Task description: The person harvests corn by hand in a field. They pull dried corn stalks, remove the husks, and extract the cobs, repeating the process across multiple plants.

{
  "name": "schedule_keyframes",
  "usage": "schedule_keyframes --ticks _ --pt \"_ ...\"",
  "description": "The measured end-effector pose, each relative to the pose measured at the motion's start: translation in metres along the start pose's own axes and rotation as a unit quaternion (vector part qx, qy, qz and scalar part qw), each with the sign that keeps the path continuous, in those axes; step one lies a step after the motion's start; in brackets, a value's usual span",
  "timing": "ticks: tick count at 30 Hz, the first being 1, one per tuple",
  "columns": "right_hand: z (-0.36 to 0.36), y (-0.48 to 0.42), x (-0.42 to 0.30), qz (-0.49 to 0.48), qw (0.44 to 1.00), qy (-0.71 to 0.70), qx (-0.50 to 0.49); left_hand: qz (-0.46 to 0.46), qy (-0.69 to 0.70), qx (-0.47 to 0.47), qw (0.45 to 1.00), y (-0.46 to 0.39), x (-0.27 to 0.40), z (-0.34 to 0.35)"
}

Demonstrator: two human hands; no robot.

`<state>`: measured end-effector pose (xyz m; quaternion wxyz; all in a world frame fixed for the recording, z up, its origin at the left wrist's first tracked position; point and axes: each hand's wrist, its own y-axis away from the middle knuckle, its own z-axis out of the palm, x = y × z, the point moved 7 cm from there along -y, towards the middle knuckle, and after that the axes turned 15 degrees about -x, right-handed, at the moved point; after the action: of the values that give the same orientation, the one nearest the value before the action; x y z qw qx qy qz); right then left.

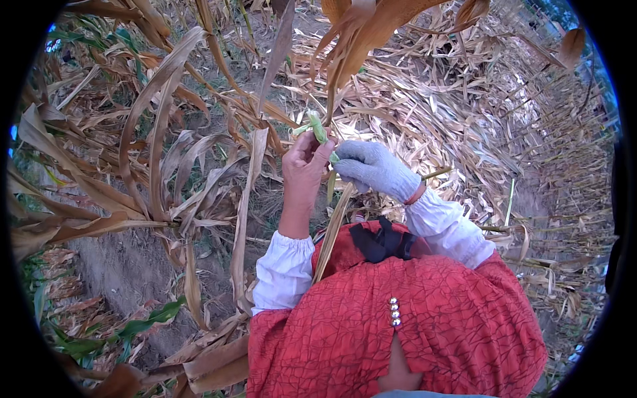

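Observation:
My bare left hand [308, 159] is raised in front of my chest, its thumb and fingers closed on a small pale green corn husk [318, 128]. The husk's folded upper end sticks out above the thumb. Close beside it, my right hand [375, 166] wears a grey knitted glove. Its fingertips pinch the lower green part [334, 157] near the left thumb; whether both green parts are one piece is hidden by the fingers. An upright dry corn stalk [330, 102] rises just behind the hands. Below them hangs a long dry corn leaf [334, 226].
Standing dry corn plants [154, 149] crowd the left side, with curled leaves reaching close to my left arm. Cut stalks and dry leaves [428, 109] cover the ground ahead and right. A brown stick [437, 173] shows behind my right wrist. Bare soil [124, 268] lies at lower left.

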<state>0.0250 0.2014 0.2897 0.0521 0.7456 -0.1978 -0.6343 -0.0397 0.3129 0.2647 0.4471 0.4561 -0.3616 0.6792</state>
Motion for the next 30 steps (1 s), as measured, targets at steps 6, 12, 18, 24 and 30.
schedule_keyframes --ticks 6,12,18,24,30 --pt "-0.005 -0.003 0.003 0.009 0.999 -0.046 0.006 0.027 0.036 0.019 0.999 -0.004 -0.009 -0.011" --pt "-0.011 -0.009 0.0 -0.055 0.994 0.086 0.046 0.037 0.123 -0.012 0.992 -0.006 -0.01 -0.004" --pt "-0.017 -0.012 -0.009 -0.033 0.981 0.188 0.032 0.059 -0.014 -0.023 0.998 -0.003 -0.007 0.0" --pt "-0.025 -0.008 -0.013 -0.077 0.954 0.274 0.094 -0.016 0.015 0.011 1.0 -0.005 -0.015 -0.01" --pt "-0.043 0.031 -0.056 -0.136 0.928 0.261 0.228 0.029 0.123 0.093 0.988 -0.008 -0.023 -0.027"
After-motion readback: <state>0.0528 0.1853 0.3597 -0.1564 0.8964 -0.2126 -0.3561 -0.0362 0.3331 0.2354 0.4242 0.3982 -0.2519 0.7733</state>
